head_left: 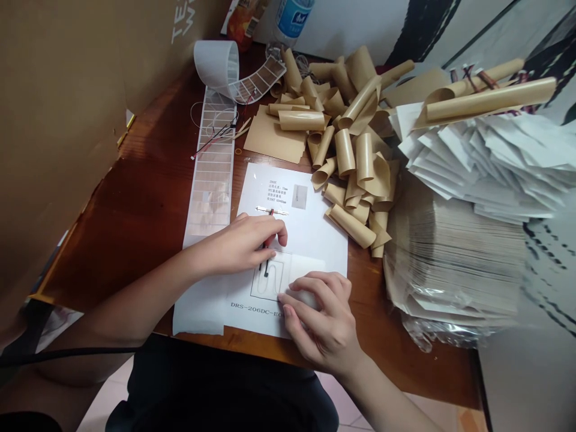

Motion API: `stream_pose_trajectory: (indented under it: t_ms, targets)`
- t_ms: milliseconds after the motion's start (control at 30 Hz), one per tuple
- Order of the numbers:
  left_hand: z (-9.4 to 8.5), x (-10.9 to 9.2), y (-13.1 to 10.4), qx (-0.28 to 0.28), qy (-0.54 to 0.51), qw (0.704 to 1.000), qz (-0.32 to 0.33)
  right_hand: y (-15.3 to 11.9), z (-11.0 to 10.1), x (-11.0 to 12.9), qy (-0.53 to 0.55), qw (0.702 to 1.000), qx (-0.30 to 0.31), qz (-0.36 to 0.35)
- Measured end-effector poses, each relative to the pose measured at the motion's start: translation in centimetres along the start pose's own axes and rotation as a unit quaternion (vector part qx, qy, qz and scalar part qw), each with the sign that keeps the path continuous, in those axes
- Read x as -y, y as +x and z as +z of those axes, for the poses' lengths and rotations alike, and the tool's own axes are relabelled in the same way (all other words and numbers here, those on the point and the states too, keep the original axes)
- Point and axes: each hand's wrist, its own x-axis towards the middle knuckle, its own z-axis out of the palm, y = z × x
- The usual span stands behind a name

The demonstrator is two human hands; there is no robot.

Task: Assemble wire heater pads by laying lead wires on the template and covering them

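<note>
My left hand [252, 240] hovers low over a printed white sheet [310, 234], its thumb and forefinger closed around thin red and black wires [266, 243]. Below those fingers, a thin looping wire [272, 279] lies inside a printed rectangle, a small black tip at its upper end. My right hand [326, 318] rests at the sheet's lower right with curled fingers. Its thumb and forefinger tips come close together beside the rectangle; what lies between them is too small to tell. A pale translucent piece [308, 267] is partly hidden under this hand.
A long strip of label stickers [211, 180] runs along the left, curling into a roll [216, 66]. Rolled brown papers [346, 150] heap at the back right, beside a tall paper stack [459, 246]. A water bottle [292, 21] stands behind; a cardboard box [67, 120] walls the left.
</note>
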Motion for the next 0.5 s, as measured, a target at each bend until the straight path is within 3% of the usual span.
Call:
stream_pose_trajectory:
  t_ms: [500]
  targets:
    - [-0.03, -0.52, -0.13, 0.029, 0.008, 0.999, 0.01, 0.2, -0.17, -0.08, 0.004, 1.0, 0.027, 0.004]
